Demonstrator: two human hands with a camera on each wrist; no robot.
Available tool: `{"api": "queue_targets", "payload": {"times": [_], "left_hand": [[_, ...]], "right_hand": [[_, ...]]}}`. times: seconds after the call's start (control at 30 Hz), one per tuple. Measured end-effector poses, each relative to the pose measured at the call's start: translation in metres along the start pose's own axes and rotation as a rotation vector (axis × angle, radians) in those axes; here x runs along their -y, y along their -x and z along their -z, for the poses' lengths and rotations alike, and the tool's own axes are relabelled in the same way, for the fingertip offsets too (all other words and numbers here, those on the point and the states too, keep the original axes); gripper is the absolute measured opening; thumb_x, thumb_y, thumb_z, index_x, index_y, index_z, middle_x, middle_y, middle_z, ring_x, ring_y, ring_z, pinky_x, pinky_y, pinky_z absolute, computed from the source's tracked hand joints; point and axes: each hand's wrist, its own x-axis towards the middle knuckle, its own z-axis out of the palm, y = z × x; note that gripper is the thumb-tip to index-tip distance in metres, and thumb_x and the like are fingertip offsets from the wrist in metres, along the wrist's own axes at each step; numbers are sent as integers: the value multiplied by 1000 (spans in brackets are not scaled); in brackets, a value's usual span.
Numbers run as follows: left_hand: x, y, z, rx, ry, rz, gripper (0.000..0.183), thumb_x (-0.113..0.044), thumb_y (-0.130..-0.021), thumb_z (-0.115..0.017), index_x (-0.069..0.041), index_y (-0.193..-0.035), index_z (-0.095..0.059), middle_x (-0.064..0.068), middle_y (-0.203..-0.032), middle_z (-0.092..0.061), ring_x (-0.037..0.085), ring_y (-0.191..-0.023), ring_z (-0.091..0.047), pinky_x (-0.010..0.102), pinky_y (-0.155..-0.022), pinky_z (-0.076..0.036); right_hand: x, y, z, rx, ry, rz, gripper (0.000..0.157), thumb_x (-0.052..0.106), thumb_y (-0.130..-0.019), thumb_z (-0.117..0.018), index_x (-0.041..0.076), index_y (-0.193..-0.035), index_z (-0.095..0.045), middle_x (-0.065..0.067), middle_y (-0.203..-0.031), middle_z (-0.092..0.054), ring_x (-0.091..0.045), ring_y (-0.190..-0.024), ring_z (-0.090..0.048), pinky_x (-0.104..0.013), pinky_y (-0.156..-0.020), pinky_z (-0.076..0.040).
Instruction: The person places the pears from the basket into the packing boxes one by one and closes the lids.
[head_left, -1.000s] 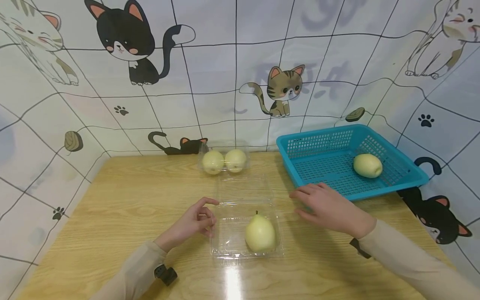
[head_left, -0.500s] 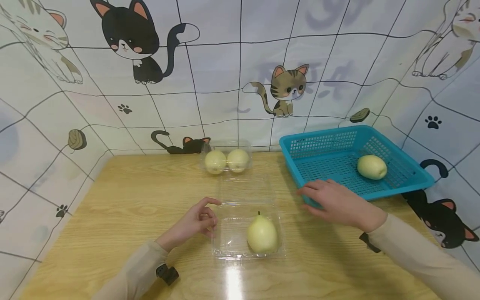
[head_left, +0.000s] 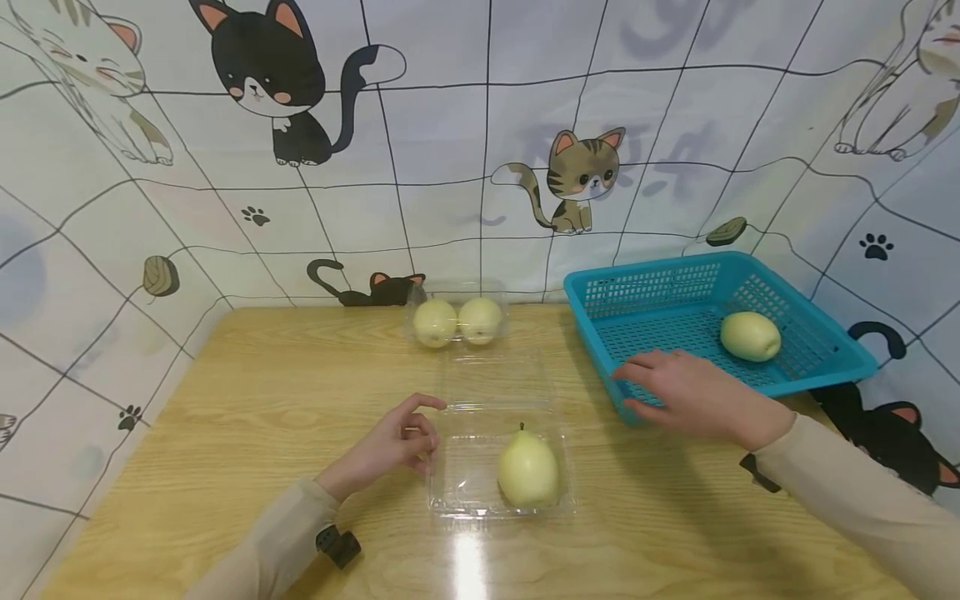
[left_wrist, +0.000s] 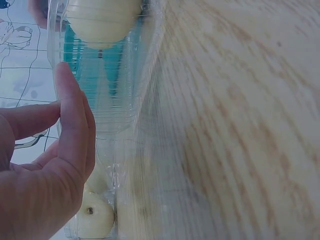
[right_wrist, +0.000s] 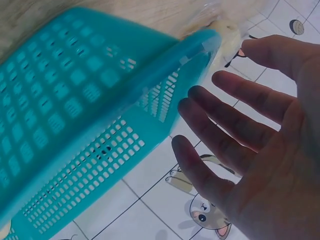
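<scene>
An opened clear plastic clamshell container (head_left: 467, 467) lies on the table with one pale yellow pear (head_left: 528, 468) in its right half. My left hand (head_left: 386, 447) grips the container's left rim with bent fingers, and in the left wrist view the thumb meets the fingers at that rim. My right hand (head_left: 693, 396) hovers over the near left part of the blue plastic basket (head_left: 603, 354), fingers spread and slightly bent, holding nothing. A second pear (head_left: 751, 337) lies on its side at the basket's right end, apart from that hand.
A closed clear container (head_left: 457, 292) with two pears stands at the table's back edge, behind the opened lid (head_left: 495, 375). Cat-patterned cloth (head_left: 442, 150) walls the table (head_left: 300, 367) at the back and sides. The basket sits at the back right.
My right hand has moved rightward and slightly up, farther over the basket. My left hand stays at the container's rim. The head view has shifted slightly.
</scene>
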Motion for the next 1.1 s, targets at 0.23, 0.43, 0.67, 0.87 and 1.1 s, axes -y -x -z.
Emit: {"api": "queue_targets", "payload": {"times": [0.23, 0.43, 0.67, 0.87, 1.1], "left_hand": [[-1, -1, 0, 1, -4, 2, 46, 10, -93, -49, -1, -137, -37, 12, -88, -54, 25, -75, -59, 42, -66, -58], [-1, -1, 1, 5, -18, 2, 46, 8, -94, -50, -2, -137, -38, 14, -90, -55, 24, -75, -59, 40, -66, -58], [0, -1, 1, 1, -23, 4, 46, 8, -94, -50, -2, -137, -38, 15, -90, -55, 26, -75, -60, 40, -65, -58], [0, -1, 1, 0, -23, 1, 45, 9, -94, -50, -3, -137, -39, 24, -92, -54, 30, -76, -60, 40, -65, -58], [1, -1, 0, -2, -19, -3, 45, 10, -94, -49, -2, -136, -39, 19, -90, -55, 29, -76, -60, 40, -65, -58]], "right_hand": [[-10, 3, 4, 33, -8, -25, 29, 21, -89, -70, 8, -114, -65, -6, -107, -63, -24, -89, -63, -43, -72, -54], [-16, 5, 9, 89, -22, -77, 31, 22, -91, -68, 6, -118, -64, -9, -112, -62, -28, -96, -63, -43, -76, -54], [-25, 3, 12, 100, -29, -100, 31, 20, -90, -67, 4, -117, -63, -12, -112, -61, -25, -92, -64, -39, -71, -55], [-35, 5, 10, 114, -44, -139, 33, 18, -91, -67, 2, -118, -62, -16, -116, -58, -28, -93, -63, -41, -73, -55], [-49, 8, 9, 104, -8, -168, 32, 17, -89, -69, 0, -115, -63, -20, -114, -58, -33, -96, -61, -44, -73, -55]]}}
